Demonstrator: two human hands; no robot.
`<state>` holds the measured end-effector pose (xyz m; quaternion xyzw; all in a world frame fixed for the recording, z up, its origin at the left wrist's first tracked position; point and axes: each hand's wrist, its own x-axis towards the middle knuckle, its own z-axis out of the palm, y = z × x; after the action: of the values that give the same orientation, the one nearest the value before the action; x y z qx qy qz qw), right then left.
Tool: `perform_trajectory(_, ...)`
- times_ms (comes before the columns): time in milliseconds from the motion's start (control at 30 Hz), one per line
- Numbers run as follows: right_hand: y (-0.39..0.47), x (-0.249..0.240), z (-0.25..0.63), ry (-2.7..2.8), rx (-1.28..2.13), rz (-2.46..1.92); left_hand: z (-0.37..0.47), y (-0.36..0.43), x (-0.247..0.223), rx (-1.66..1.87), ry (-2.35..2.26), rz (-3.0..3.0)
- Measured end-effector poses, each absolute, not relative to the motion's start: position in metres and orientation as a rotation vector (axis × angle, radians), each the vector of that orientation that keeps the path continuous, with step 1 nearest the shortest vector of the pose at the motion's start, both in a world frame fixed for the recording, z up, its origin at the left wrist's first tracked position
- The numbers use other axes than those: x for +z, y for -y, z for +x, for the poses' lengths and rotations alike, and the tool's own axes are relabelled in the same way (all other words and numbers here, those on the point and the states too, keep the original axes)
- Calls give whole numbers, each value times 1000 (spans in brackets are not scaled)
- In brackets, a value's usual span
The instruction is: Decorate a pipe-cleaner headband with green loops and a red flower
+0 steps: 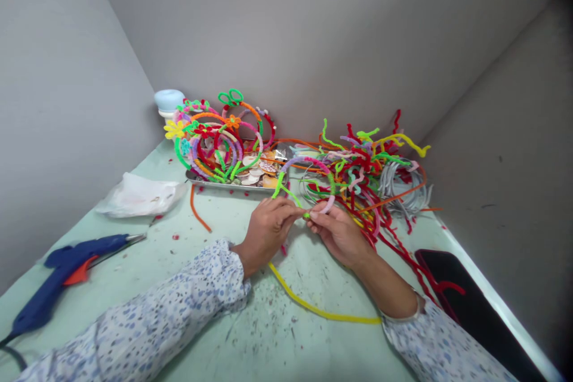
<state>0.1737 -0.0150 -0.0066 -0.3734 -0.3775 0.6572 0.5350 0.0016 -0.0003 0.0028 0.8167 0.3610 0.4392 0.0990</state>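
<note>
A headband wrapped in pipe cleaners (308,160), lilac, pink and green, arches up between my hands. My left hand (270,224) is closed, its fingertips pinching a bright green pipe cleaner (290,194) near the band's lower end. My right hand (342,234) is closed too, thumb and fingers gripping the headband's pale lilac end beside a small green knot. The fingertips of both hands almost meet there. Below them a yellow pipe cleaner (313,308) curves across the table, passing near my right wrist.
Left lies a blue glue gun (67,268) with a plastic bag (141,196) beyond it. Finished headbands (219,137) stand on a metal tray (233,186) with flat pieces. Tangled pipe cleaners (362,161), grey wire coils (403,188) and a dark phone (470,304) are at right.
</note>
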Motion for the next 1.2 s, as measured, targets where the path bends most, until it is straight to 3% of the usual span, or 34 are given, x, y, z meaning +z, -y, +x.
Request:
perform_trajectory(600, 14, -11, 175, 1087, 1386, -978, 3, 0, 3, 1220, -1136, 2416)
perform_trajectory(900, 14, -15, 177, 1194, 1297, -1032, 3, 3, 9, 1011, -1233, 2459)
perform_trajectory(1200, 13, -13, 177, 1134, 1343, -1019, 3, 3, 12, 1000, -1220, 2390)
